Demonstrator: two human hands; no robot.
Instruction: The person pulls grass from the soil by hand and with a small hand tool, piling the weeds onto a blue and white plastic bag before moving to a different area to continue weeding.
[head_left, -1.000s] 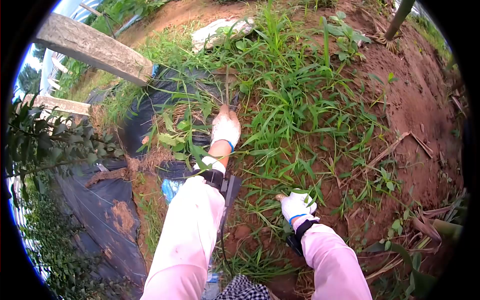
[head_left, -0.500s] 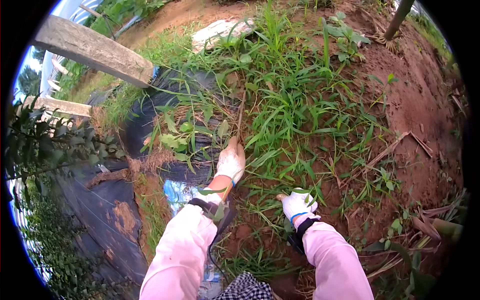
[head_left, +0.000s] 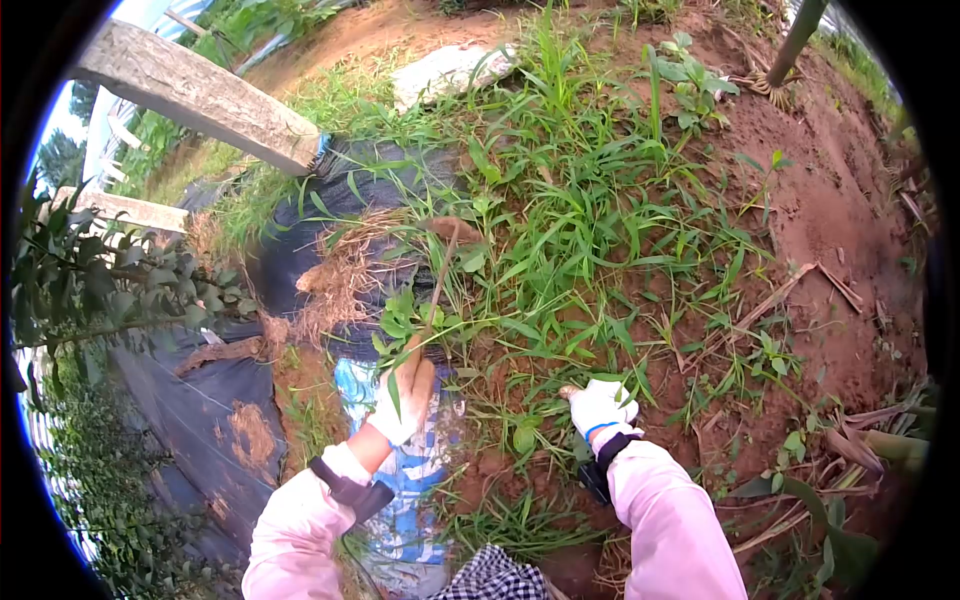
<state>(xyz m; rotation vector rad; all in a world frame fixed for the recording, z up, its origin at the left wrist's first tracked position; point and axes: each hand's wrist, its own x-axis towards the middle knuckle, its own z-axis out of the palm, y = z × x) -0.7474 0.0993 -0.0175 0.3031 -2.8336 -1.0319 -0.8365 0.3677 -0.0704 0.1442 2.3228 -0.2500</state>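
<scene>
My left hand (head_left: 403, 397), in a white glove with soiled fingers, is closed around the handle of what looks like a small hand hoe (head_left: 440, 280). Its thin shaft points away from me, and the brown, soil-coloured head lies by the edge of the black ground sheet. Leafy weeds (head_left: 398, 318) stand just beyond those fingers. On the right, my gloved right hand (head_left: 602, 405) rests low among the grass (head_left: 560, 240), its fingers curled shut. What they hold, if anything, is hidden; the fingertips look brown.
Black sheeting (head_left: 210, 400) covers ground on the left, with dry grass (head_left: 345, 275) on it. A blue-and-white sack (head_left: 410, 500) lies near me. A concrete post (head_left: 200, 95) slants in at upper left. Beyond the grass are a pale slab (head_left: 450, 75) and bare red soil (head_left: 820, 210).
My left hand has drawn back toward me and to the left, bringing the hoe with it over the dark sheet's edge. My right hand has barely moved.
</scene>
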